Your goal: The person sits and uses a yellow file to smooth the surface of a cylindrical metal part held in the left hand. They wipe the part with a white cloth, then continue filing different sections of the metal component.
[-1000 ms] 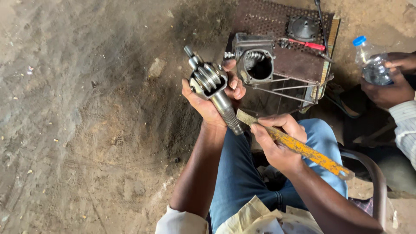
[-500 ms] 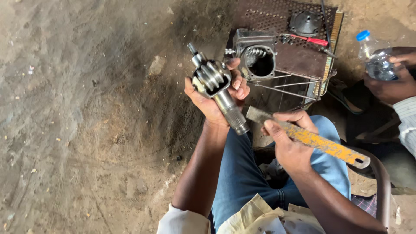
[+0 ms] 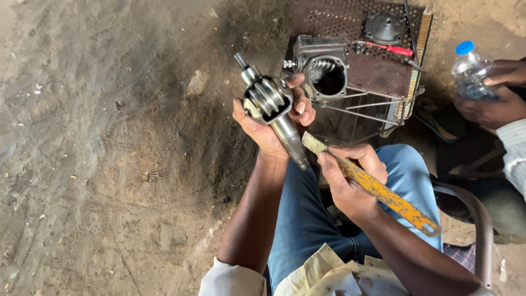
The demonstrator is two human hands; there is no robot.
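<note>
My left hand (image 3: 272,121) grips a steel worm-gear shaft assembly (image 3: 269,104) with a splined lower end, held tilted above the dirt floor. My right hand (image 3: 350,178) holds a flat, rusty yellow-painted metal tool (image 3: 372,186), its bare tip lying close to the shaft's splined end. Both hands hover over my knee in blue jeans (image 3: 408,175).
A grey metal gear housing (image 3: 320,68) with a round opening sits on a perforated rusty metal stand (image 3: 378,66), along with a round black cover (image 3: 385,26) and a red-handled screwdriver (image 3: 390,49). At the right, another person's hands (image 3: 496,98) hold a clear plastic bottle (image 3: 471,71) with a blue cap.
My right hand has turned the yellow tool so that its far end points lower and to the right. The shaft in my left hand has barely shifted.
</note>
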